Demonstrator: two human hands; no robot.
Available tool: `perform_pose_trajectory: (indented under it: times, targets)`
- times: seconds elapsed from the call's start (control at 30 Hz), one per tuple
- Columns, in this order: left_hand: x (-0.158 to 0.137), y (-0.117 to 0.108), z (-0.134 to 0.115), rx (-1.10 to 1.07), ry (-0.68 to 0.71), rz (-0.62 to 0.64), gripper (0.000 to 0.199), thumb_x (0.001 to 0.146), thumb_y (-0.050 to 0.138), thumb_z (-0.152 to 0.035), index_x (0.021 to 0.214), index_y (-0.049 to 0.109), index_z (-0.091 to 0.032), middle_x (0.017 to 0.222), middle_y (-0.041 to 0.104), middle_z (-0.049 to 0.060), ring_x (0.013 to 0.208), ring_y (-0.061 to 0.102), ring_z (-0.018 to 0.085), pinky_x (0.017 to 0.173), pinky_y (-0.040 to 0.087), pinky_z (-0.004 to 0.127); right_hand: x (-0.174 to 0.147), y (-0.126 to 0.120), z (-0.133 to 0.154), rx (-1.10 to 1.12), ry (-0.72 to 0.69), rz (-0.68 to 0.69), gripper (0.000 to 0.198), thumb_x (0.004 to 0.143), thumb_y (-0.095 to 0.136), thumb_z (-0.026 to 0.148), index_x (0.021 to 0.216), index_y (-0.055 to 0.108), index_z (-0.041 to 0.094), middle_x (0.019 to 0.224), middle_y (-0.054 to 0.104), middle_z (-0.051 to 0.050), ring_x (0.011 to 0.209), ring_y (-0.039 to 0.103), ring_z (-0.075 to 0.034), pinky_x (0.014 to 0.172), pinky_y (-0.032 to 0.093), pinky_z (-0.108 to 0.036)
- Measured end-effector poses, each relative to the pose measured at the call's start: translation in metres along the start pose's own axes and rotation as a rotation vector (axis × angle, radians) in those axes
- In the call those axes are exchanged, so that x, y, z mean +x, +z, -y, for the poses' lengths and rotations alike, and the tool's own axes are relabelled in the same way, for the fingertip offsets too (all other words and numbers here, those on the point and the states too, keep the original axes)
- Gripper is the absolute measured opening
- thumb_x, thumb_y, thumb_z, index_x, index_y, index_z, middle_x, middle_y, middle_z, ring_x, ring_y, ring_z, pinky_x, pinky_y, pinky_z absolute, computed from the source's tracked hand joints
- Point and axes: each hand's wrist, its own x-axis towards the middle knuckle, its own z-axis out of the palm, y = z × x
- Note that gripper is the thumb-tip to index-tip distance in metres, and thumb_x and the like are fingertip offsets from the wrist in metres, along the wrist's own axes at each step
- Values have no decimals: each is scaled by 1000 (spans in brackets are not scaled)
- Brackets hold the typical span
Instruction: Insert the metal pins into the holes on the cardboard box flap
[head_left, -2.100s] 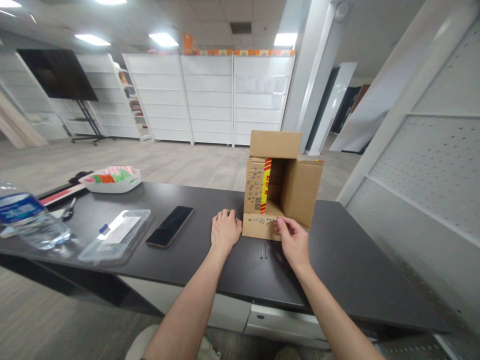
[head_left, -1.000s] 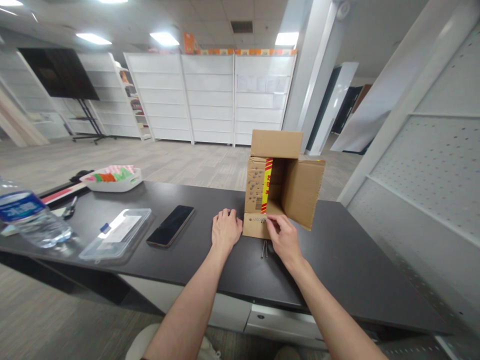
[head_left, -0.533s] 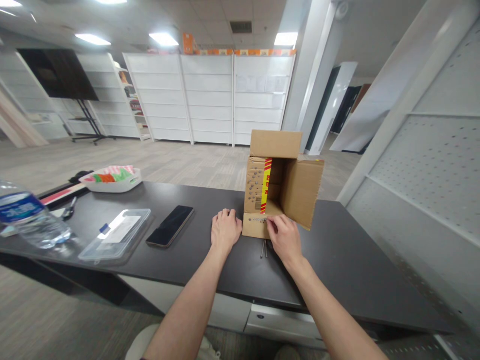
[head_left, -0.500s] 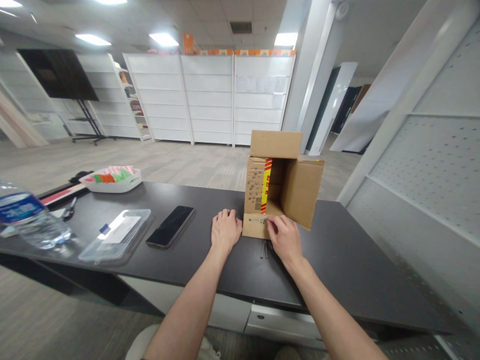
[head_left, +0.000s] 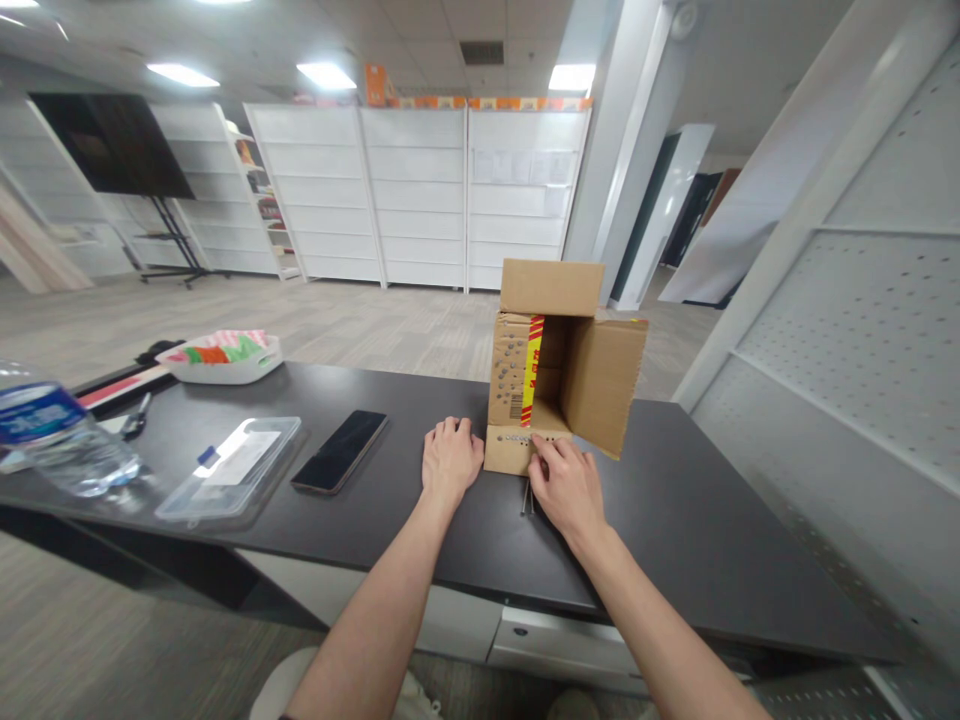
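A cardboard box (head_left: 511, 390) stands open toward me on the dark table. Its low front flap (head_left: 507, 460) carries a row of silvery round heads and small holes. My right hand (head_left: 570, 485) is at this flap, index fingertip touching it at the end of the row. Its other fingers are bent together, and whatever they hold is hidden. Below the flap lie two long thin nails or screws (head_left: 523, 500), partly behind that hand. My left hand (head_left: 451, 460) rests on the table with curled fingers, its thumb side against the box's lower left corner. Nothing shows in it.
Left of my hands lie a black phone (head_left: 341, 452) and a clear plastic case (head_left: 232, 470). Farther left are a water bottle (head_left: 60, 440) and a white basket (head_left: 225, 372) with colourful contents. The box's right flap (head_left: 606, 385) sticks out sideways. A perforated panel (head_left: 847, 370) rises at right.
My right hand has moved slightly down from its pinch at the row, with the index finger now reaching out to the flap. More holes show right of it. My left hand stays put.
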Motion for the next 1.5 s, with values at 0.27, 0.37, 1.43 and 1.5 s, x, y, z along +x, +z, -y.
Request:
perform_pose_trajectory:
  times: [0.27,0.37,1.43,1.5]
  targets:
    - [0,3,0,1,-6,-15,29,94,42,-26,112,64,-21,119,62,11,113,55,25,97,40,39,-2,0,0,14,-16,-3,30,93,51,19,117,68,19,92,67,-9,89,59,-24,75,36,-35]
    - [0,3,0,0,1,-20,29,94,42,-26,112,63,-20,118,62,11,112,55,25,97,40,39,-3,0,1,15,-17,-16,31,93,50,19,119,66,20,93,67,-8,88,59,-24,75,36,-34]
    - [0,1,0,16,2,-9,30,94,41,-26,113,63,-21,120,63,11,113,55,25,96,40,38,-35,-33,3,274,-184,235,24,91,62,30,112,70,22,121,70,-8,109,60,-27,94,42,-46]
    - [0,2,0,17,4,-13,30,94,41,-26,113,63,-21,119,63,11,112,56,25,96,40,38,-35,-33,4,286,-189,244,22,90,63,29,110,70,21,120,70,-8,109,59,-27,94,41,-46]
